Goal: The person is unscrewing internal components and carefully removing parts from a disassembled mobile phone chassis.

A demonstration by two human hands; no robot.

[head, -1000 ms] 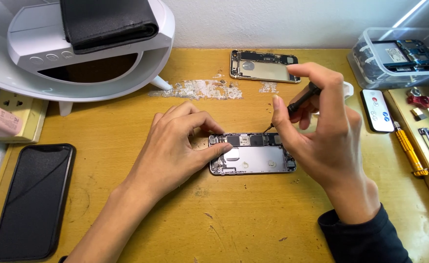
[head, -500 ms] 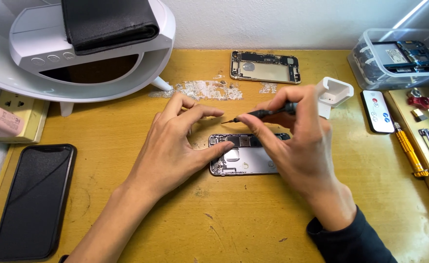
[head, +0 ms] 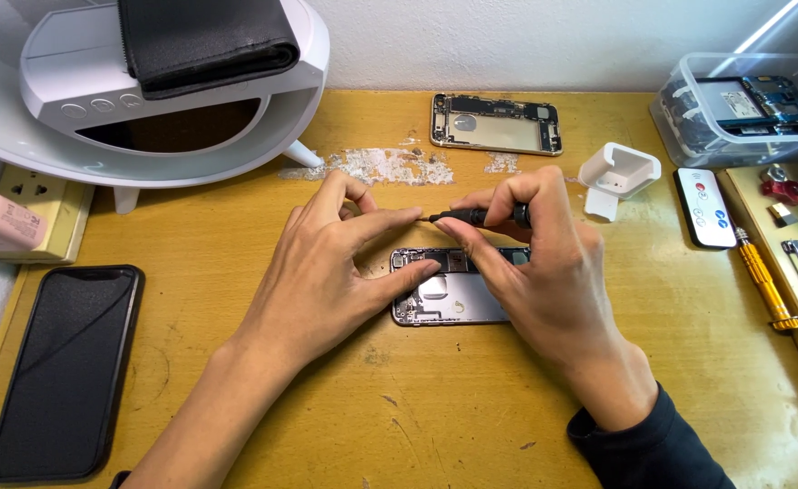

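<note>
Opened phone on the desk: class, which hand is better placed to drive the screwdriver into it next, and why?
Probably the right hand: it grips the screwdriver above the opened phone, while the left hand only touches its tip.

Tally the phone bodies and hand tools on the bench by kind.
Opened phone shells: 2, dark one under the hands, gold one at the back
Intact phone in black case: 1
Black screwdriver in right hand, tip at left hand: 1
Yellow screwdriver: 1
Total: 5

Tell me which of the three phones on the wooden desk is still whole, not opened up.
The black phone at the desk's left edge: dark unbroken face. The gold shell by the wall and the grey one under both hands show bare insides.
</note>
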